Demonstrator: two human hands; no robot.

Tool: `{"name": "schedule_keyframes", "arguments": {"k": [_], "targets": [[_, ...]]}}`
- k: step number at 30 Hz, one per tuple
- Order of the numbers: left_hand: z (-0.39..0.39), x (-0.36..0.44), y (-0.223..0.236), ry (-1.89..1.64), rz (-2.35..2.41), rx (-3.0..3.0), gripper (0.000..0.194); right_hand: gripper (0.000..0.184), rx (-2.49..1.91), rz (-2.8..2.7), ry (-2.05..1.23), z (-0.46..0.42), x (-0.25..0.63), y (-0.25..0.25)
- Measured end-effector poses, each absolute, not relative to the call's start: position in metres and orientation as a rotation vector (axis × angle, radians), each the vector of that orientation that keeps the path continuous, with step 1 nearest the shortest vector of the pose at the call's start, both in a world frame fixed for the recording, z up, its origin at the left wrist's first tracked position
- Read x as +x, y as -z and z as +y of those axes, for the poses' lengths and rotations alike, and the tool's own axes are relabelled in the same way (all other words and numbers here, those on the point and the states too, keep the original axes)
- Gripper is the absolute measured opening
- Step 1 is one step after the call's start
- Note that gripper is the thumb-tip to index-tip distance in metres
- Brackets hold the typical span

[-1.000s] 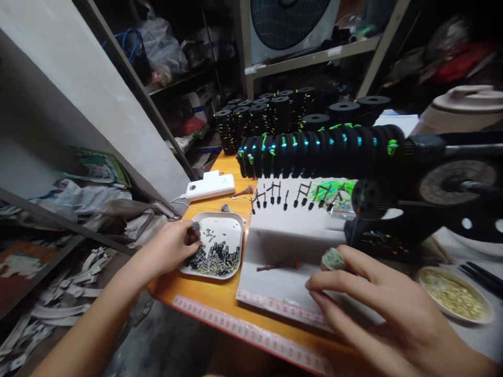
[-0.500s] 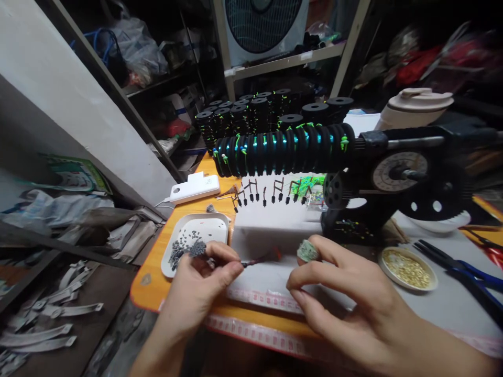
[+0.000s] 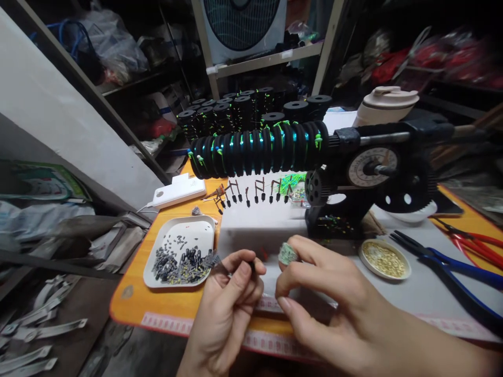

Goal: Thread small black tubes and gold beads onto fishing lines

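My left hand [image 3: 231,298] is in front of the machine, its fingers closed in a pinch with a small dark piece [image 3: 252,266] at their tips. A grey wrap sits on one of its fingers. To its right, my right hand [image 3: 334,293] has thumb and a finger pressed together; what lies between them is too small to make out. A green wrap [image 3: 288,254] covers its index fingertip. Left of my hands, a white tray [image 3: 159,238] contains small black, grey and yellow parts. Above, the black ribbed roller [image 3: 259,152] carries green and blue lines, with small dark weights hanging below.
A dish of gold-coloured bits [image 3: 385,260] and blue-handled pliers [image 3: 444,272] lie to the right, near red-handled pliers [image 3: 475,243]. A white power strip [image 3: 178,191] sits at the back left. Several black spools [image 3: 243,107] and a lidded cup [image 3: 387,104] stand behind the machine [image 3: 365,167].
My left hand has left the tray and come right, close to my right hand, with a small dark piece in its fingers. My right hand keeps its pinch. The view has turned right.
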State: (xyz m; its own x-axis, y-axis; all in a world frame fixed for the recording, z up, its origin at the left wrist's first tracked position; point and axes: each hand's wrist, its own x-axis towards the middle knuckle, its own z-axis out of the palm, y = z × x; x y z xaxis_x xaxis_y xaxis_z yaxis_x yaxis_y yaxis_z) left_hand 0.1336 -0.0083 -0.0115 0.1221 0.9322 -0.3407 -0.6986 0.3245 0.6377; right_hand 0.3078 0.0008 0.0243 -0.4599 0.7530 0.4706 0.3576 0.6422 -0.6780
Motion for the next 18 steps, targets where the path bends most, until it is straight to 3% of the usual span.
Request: {"name": "schedule_keyframes", "arguments": {"k": [18], "targets": [[-0.012,0.1365,0.0134,-1.222,0.821,0.321,0.02,0.015,-0.883,-2.084,-0.693,0.0018,0.3096,-0.0226]]}}
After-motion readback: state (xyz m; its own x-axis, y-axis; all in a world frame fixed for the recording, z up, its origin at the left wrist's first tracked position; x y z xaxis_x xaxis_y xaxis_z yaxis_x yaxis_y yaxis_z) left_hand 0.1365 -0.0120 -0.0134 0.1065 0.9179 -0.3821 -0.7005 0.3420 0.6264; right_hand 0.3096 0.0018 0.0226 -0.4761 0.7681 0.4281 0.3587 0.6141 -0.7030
